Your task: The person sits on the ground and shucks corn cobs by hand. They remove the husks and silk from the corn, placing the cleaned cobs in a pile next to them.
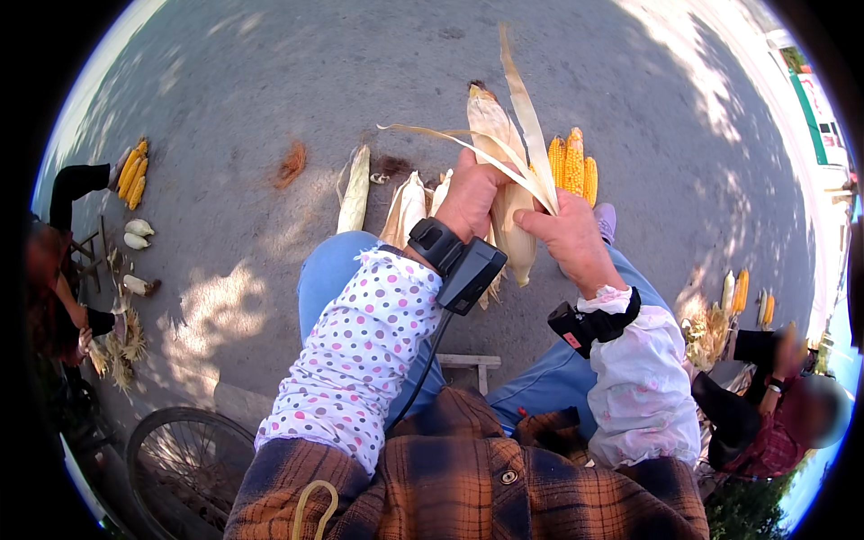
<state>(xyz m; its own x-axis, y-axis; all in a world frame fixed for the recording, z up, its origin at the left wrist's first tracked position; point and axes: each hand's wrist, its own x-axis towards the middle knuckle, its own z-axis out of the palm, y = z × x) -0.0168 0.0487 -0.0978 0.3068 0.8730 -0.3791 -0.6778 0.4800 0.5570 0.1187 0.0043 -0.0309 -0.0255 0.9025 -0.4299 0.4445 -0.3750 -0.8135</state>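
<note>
My left hand [466,192] is wrapped around the middle of an ear of corn [491,125] still in its pale, dry husk. The dark, silky tip points away from me and the stalk end towards my lap. Between thumb and fingers of my right hand [574,237] are long loose strips of husk [530,115], one standing up and another curling left across the ear. Just past my right hand lie several bare yellow corn cobs [574,165] on the ground. Beyond my left hand are more ears in husks [408,206], partly hidden by my wrist.
A greenish husked ear [354,192] lies by my left knee, with a tuft of corn silk [290,164] farther left. A wooden stool [479,362] shows between my legs. A bicycle wheel [192,466] stands lower left. People sit at both sides near corn ears [133,174].
</note>
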